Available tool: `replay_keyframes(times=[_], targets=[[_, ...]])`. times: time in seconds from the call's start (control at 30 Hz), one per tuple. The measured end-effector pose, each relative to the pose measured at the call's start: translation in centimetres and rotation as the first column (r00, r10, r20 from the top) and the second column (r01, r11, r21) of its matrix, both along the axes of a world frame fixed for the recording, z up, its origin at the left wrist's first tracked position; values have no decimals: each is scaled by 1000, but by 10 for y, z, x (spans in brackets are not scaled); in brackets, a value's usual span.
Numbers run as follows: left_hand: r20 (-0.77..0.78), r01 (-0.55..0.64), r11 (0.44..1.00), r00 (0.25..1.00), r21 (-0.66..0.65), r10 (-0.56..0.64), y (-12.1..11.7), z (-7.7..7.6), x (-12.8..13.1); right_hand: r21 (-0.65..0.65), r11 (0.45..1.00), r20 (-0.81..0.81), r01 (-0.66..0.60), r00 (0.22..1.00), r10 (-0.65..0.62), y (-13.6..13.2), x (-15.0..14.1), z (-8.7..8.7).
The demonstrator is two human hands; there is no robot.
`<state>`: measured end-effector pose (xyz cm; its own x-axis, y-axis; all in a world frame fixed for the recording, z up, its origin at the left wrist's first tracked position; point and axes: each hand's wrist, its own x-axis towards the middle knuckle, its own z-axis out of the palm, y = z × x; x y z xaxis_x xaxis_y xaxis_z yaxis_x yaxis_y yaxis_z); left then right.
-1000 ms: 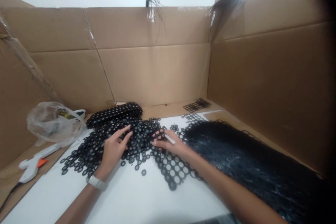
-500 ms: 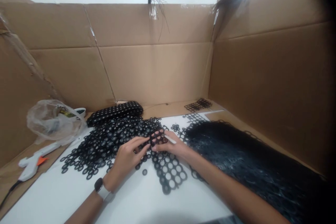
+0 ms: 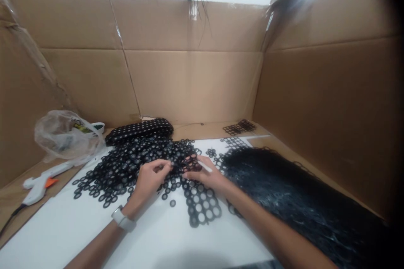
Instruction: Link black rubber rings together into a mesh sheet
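Note:
My right hand [image 3: 206, 173] grips the upper end of a black mesh of joined rings [image 3: 203, 201], which hangs down onto the white board. A thin white stick [image 3: 205, 165], pen-like, lies across the same hand between its fingers. My left hand [image 3: 153, 178] is in a pinch, thumb and index finger together, just left of the mesh. What it pinches, if anything, is too small to make out. Behind it spreads a heap of loose black rings [image 3: 126, 168]. One single ring [image 3: 172, 203] lies apart in front.
To the right lies a large dark ring-covered sheet [image 3: 284, 193]. A hot glue gun [image 3: 38, 185] and a clear plastic bag [image 3: 66, 138] are at left. A dotted black pouch [image 3: 140, 129] sits behind the heap. Cardboard walls [image 3: 189, 75] enclose the board [image 3: 151, 235].
My left hand has come away from the mesh, moving left, and its fingers have turned into a pinch. My right hand keeps its hold on the mesh. The view has shifted slightly.

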<state>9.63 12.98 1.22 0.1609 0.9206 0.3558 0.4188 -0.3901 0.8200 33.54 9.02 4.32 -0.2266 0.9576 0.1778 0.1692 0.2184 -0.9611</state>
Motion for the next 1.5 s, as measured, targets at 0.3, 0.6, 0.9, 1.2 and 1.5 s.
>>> replay_keyframes(times=[0.3,0.6,0.9,1.2,1.5], targets=[[-6,-106,994,994,15,106,3,-8,5,-64,998,-73,24,997,-29,1,-3,-5],[-17,-174,954,983,243,184,20,3,-31,-90,996,-139,-2,990,-10,0,4,-7],[-180,230,918,967,323,-179,-5,-12,-1,-313,944,-425,108,873,-241,5,-7,-24],[-204,281,909,953,308,-225,-1,-19,-4,-330,943,-462,50,862,-208,2,-10,-23],[-199,248,928,960,279,-196,-2,-16,-3,-145,986,-340,-85,940,32,5,-7,-22]])
